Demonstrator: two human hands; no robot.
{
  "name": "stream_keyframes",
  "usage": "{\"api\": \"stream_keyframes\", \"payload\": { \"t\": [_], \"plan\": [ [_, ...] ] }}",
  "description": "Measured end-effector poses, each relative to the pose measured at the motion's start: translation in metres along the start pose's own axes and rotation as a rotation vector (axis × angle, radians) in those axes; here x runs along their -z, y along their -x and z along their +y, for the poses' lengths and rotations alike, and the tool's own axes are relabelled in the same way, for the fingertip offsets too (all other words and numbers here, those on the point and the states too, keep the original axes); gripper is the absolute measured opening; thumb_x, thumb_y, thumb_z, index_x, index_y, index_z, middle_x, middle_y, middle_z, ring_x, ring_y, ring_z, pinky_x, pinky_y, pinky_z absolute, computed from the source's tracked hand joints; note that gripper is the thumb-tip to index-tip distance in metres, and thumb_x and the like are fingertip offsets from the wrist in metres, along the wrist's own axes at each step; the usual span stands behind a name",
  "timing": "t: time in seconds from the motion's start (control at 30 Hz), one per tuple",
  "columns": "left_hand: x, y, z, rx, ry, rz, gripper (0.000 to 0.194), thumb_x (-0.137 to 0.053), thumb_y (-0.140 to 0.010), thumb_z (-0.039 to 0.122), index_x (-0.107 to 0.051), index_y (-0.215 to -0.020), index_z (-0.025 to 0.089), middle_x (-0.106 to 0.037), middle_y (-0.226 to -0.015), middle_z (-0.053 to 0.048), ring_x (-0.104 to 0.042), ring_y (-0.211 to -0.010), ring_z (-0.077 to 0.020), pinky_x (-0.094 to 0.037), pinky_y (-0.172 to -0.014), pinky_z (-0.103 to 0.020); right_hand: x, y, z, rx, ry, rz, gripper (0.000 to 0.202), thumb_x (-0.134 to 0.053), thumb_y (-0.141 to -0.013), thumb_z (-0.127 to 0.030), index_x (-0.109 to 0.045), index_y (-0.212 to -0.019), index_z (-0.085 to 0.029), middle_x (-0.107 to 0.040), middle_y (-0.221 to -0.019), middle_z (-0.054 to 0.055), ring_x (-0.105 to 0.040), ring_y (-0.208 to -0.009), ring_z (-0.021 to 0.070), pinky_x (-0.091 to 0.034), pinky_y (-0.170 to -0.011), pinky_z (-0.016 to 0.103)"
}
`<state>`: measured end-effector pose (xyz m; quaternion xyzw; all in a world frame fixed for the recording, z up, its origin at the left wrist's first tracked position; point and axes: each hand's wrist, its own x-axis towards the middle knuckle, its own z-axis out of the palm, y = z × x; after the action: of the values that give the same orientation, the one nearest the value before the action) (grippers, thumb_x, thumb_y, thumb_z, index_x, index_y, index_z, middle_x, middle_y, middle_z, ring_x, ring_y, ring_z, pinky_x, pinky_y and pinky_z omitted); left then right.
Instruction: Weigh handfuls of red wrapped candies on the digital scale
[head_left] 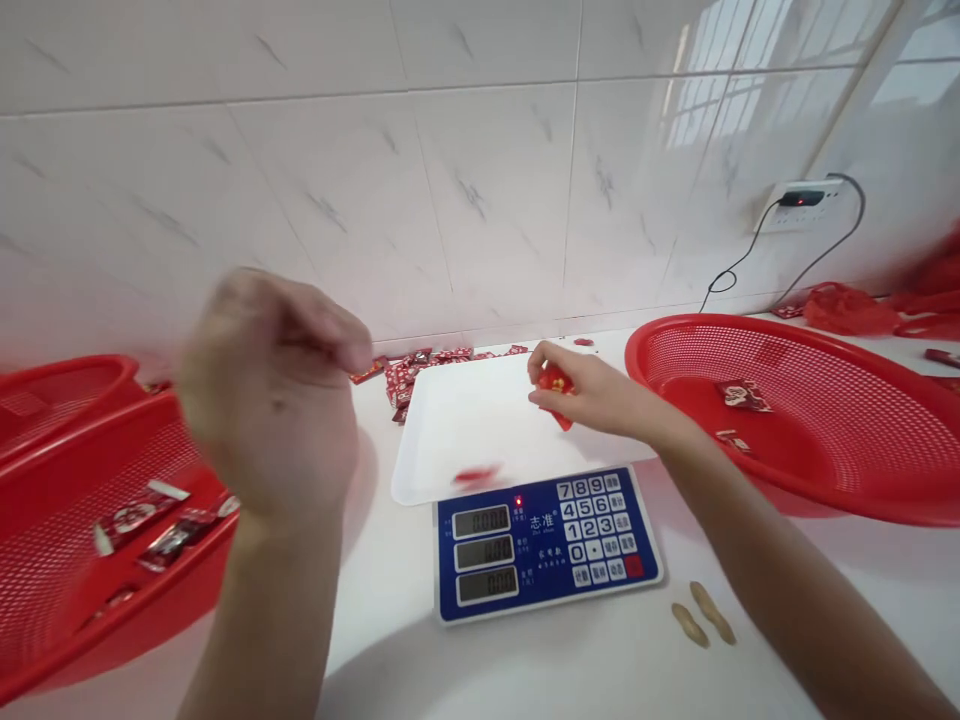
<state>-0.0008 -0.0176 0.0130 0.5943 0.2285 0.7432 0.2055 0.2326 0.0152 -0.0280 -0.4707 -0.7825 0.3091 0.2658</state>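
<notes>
My left hand (277, 390) is raised in the air left of the scale, blurred, its fingers curled in; whether it holds anything is hidden. Over the right part of the white weighing tray (465, 410), my right hand (574, 385) pinches a red wrapped candy (555, 384). A blurred red piece (476, 473) shows at the tray's front edge. The blue scale panel (551, 550) has three small displays and a keypad.
Red baskets (855, 480) with wrapped candies stand at right and left (45, 560). Several red candies (405, 375) lie behind the tray. Two peanuts (690, 625) rest at front right. A plug (801, 199) with a cord sits in the wall socket.
</notes>
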Motion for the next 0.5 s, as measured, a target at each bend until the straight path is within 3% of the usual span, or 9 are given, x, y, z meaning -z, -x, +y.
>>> {"api": "stream_keyframes", "payload": {
  "t": [0.07, 0.17, 0.2, 0.23, 0.37, 0.5],
  "plan": [
    [-0.002, -0.003, -0.005, -0.007, -0.065, -0.118, 0.033, -0.052, -0.093, 0.021, -0.06, -0.061, 0.021, -0.052, -0.055, 0.001, -0.048, -0.052, -0.0115, -0.037, -0.05, -0.026, -0.013, -0.008, 0.003, -0.039, 0.032, -0.028, 0.01, -0.055, -0.093, -0.029, -0.047, -0.095, -0.024, -0.062, -0.084, 0.0, -0.056, -0.071, 0.0149, -0.043, -0.067, 0.032],
    [0.005, -0.007, -0.006, 0.235, -0.462, -0.585, 0.02, -0.065, -0.088, 0.028, -0.068, -0.069, 0.023, -0.065, -0.067, 0.001, -0.059, -0.063, -0.0134, -0.044, -0.056, -0.024, -0.013, -0.008, 0.008, -0.007, 0.054, 0.015, 0.009, -0.054, -0.093, -0.029, -0.049, -0.096, -0.024, -0.062, -0.084, -0.001, -0.057, -0.071, 0.0147, -0.042, -0.069, 0.032],
    [0.009, -0.008, -0.004, 0.31, -0.597, -0.685, 0.016, -0.067, -0.086, 0.032, -0.07, -0.072, 0.024, -0.069, -0.072, 0.001, -0.062, -0.067, -0.0144, -0.047, -0.061, -0.024, -0.01, -0.006, 0.008, 0.01, 0.049, 0.048, 0.009, -0.055, -0.093, -0.03, -0.05, -0.097, -0.024, -0.062, -0.083, -0.001, -0.057, -0.072, 0.0147, -0.042, -0.068, 0.031],
    [0.015, -0.008, -0.003, 0.362, -0.713, -0.722, 0.014, -0.068, -0.086, 0.035, -0.071, -0.077, 0.025, -0.071, -0.076, 0.001, -0.064, -0.071, -0.0157, -0.049, -0.064, -0.024, -0.007, -0.004, 0.008, 0.019, 0.035, 0.078, 0.01, -0.056, -0.094, -0.032, -0.052, -0.099, -0.024, -0.062, -0.082, -0.001, -0.057, -0.072, 0.0148, -0.042, -0.067, 0.03],
    [0.039, -0.002, -0.002, 0.476, -1.164, -0.569, 0.026, -0.05, -0.096, 0.038, -0.073, -0.099, 0.026, -0.076, -0.094, -0.003, -0.07, -0.086, -0.0241, -0.053, -0.071, -0.032, 0.0, -0.002, 0.006, -0.015, -0.035, 0.054, 0.019, -0.056, -0.095, -0.044, -0.059, -0.102, -0.026, -0.062, -0.071, -0.002, -0.056, -0.069, 0.0156, -0.039, -0.061, 0.028],
    [0.056, 0.021, -0.028, 0.605, -1.607, -0.796, 0.039, -0.033, -0.1, 0.012, -0.068, -0.118, 0.014, -0.072, -0.113, -0.017, -0.069, -0.105, -0.0311, -0.053, -0.087, -0.042, -0.004, -0.006, 0.007, -0.011, -0.054, -0.064, 0.027, -0.056, -0.095, -0.048, -0.066, -0.108, -0.026, -0.063, -0.067, -0.002, -0.058, -0.07, 0.0165, -0.041, -0.065, 0.029]
  ]
}}
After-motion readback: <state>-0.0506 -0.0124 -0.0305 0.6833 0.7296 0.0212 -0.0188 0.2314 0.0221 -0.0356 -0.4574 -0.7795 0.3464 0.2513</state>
